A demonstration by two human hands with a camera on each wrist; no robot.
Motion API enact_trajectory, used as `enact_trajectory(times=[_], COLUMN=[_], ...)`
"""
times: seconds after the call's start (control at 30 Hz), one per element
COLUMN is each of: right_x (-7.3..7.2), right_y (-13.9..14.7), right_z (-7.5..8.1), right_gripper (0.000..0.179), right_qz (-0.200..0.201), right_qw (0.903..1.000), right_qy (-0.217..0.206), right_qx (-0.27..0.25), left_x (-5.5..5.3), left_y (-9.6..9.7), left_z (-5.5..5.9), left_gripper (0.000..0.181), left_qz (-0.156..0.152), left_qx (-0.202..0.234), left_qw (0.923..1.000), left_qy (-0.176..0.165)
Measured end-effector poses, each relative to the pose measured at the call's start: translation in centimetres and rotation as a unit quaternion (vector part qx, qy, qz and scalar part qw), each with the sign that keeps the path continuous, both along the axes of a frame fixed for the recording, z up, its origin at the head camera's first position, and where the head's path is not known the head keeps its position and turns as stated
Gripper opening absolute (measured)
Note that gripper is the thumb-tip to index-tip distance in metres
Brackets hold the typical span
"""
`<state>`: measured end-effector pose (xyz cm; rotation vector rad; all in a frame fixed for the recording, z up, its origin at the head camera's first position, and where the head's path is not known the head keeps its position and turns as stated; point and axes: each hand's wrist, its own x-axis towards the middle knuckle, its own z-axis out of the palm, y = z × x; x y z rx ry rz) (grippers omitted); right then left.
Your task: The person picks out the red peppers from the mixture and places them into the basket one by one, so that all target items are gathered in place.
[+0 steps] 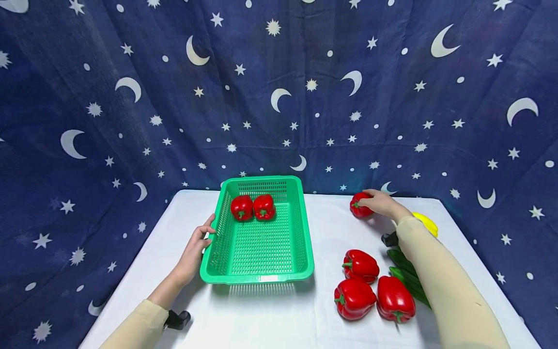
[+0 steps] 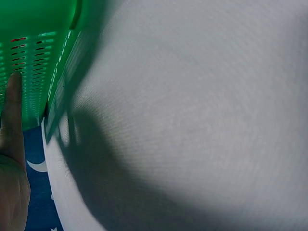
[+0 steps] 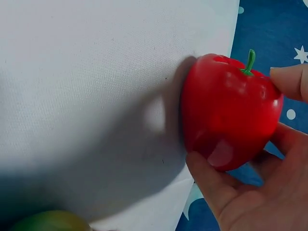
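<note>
My right hand [image 1: 383,203] grips a red bell pepper [image 1: 360,205] near the back edge of the white table. In the right wrist view, thumb and fingers [image 3: 207,178] hold the pepper [image 3: 231,110] from both sides, its green stem showing. At the left of a green plastic basket [image 1: 307,242], my left hand [image 1: 193,252] touches the side wall near the rim. One extended finger [image 2: 13,96] lies along the slotted wall in the left wrist view. Two red bell peppers [image 1: 241,207] sit side by side inside the basket, toward its back.
Three more red bell peppers [image 1: 355,299] lie to the right of the basket, toward the front. Green cucumber-like vegetables [image 1: 410,282] and a yellow item [image 1: 426,224] lie partly behind the right sleeve [image 1: 449,286]. A dark blue curtain [image 1: 305,97] with moons and stars hangs behind the table.
</note>
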<state>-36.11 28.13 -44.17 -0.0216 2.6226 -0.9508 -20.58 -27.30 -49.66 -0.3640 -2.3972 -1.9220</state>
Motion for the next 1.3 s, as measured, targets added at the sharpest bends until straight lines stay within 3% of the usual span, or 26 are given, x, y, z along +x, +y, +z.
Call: enact_trajectory(times=[0.17,0.37,0.53,0.83,1.3], right_x=[-0.3,0.1,0.4,0.6,0.2], right_y=[0.2,0.1,0.1,0.1,1.3], right_z=[-0.8,-1.0,-1.0,-0.9,-1.2], right_gripper=[0.085,0.096,0.088,0.090,0.103], right_qz=[0.009,0.011,0.000,0.034,-0.026], right_qw=[0.9997,0.9997,0.9993,0.9977,0.9858], right_qy=[-0.010,0.019,0.036,-0.001,-0.061], right_qx=[-0.019,-0.011,-0.009,-0.059,-0.154], left_x=[0.0,0.0,0.0,0.0,0.0], left_y=[0.0,0.0,0.0,0.0,0.0], left_z=[-0.1,-0.1,-0.1,-0.1,-0.1], left_gripper=[0.025,0.026,0.026,0.025,0.026], left_qz=[-0.002,-0.002,0.002,0.004,-0.002], left_qx=[0.002,-0.001,0.002,0.001,0.001], left_qw=[1.0000,1.0000,1.0000,1.0000,1.0000], left_qy=[0.004,0.008,0.005,0.003,0.005])
